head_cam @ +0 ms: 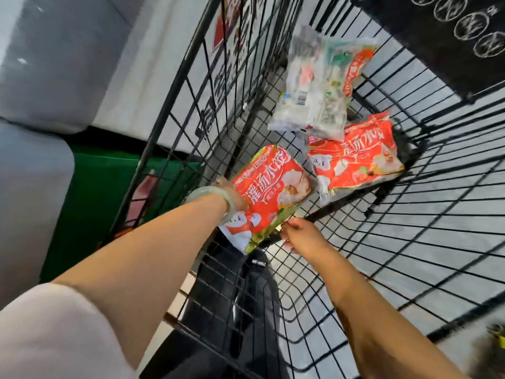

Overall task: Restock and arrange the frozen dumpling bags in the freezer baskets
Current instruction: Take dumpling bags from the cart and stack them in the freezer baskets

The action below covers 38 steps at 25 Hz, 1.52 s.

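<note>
Red dumpling bag (269, 192) gripped between left hand (232, 191), right hand (299, 236) fingers.

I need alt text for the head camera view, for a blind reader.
Both hands, left hand and right hand, hold a red dumpling bag over a black wire basket. Two more bags lie inside: another red bag and a pale bag.

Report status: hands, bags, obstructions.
Both hands on near red bag: left hand, right hand, bag. Two more bags in wire basket. Nothing blocking.

Glossy plastic dumpling bags (269, 192); black coated wire basket (410, 228).
</note>
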Tool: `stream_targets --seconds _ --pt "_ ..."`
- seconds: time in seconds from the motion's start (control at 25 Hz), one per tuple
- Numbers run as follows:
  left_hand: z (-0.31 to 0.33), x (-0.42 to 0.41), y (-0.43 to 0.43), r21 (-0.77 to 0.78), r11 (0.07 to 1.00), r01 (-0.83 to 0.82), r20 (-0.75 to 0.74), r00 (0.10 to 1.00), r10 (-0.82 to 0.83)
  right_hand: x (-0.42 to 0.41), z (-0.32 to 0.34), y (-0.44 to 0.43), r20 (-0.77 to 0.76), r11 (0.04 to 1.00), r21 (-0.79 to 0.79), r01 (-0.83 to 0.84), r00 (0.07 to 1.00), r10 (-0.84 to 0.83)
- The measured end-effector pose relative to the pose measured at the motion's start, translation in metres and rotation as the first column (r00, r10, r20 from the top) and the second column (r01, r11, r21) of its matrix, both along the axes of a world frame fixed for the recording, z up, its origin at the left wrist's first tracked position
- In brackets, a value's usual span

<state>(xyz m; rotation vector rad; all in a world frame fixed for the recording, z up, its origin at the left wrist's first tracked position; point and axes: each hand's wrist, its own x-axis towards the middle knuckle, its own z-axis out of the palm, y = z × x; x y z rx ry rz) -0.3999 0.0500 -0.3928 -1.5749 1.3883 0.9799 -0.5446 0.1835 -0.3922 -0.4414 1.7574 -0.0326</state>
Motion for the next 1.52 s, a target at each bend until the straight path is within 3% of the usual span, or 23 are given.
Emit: stream_targets --seconds 0.08,0.16,0.28,0.4,0.56,0.8,0.92,1.04,1.2,1.4,1.52 --pt "-0.003 0.002 -0.001 0.015 0.992 0.125 0.039 0.991 -0.125 0.000 -0.002 0.003 -0.011 1.000 0.002 0.008 1.000 -0.008" --pt "-0.004 0.004 -0.003 0.085 0.970 0.229 -0.020 0.974 -0.228 0.000 -0.002 0.007 -0.007 0.999 0.002 0.034 0.999 -0.034" --pt "0.003 0.004 0.002 0.093 0.961 0.260 -0.114 0.962 -0.250 0.000 0.003 0.010 0.003 0.996 -0.038 0.085 0.996 -0.085" --pt "0.017 0.001 0.015 0.009 0.990 0.143 -0.273 0.952 -0.135 -0.006 0.015 0.010 -0.040 0.976 -0.129 0.175 0.983 -0.181" --pt "0.056 -0.005 0.024 -0.011 0.999 0.043 -0.491 0.870 -0.043 -0.019 0.038 0.010 -0.087 0.963 -0.173 0.209 0.970 -0.226" --pt "0.129 0.001 0.035 -0.077 0.989 -0.129 -0.548 0.834 0.066 -0.018 0.097 0.014 -0.060 0.947 -0.272 0.171 0.979 -0.194" --pt "0.179 0.018 0.044 -0.143 0.963 -0.227 -0.614 0.784 0.093 -0.015 0.140 0.015 -0.022 0.892 -0.357 0.279 0.952 -0.307" --pt "0.231 0.035 0.061 -0.028 0.914 -0.405 -0.735 0.628 0.256 -0.005 0.188 0.014 0.057 0.874 -0.352 0.335 0.940 -0.338" --pt "0.311 0.068 0.088 0.195 0.842 -0.503 -0.838 0.360 0.409 0.019 0.263 0.014 0.146 0.879 -0.315 0.359 0.933 -0.329" --pt "0.381 0.127 0.127 0.507 0.704 -0.497 -0.801 0.030 0.598 0.056 0.330 0.013 0.345 0.863 -0.284 0.418 0.884 -0.315" --pt "0.405 0.173 0.151 0.555 0.656 -0.512 -0.784 -0.059 0.618 0.092 0.355 0.012 0.459 0.885 -0.276 0.374 0.860 -0.221"
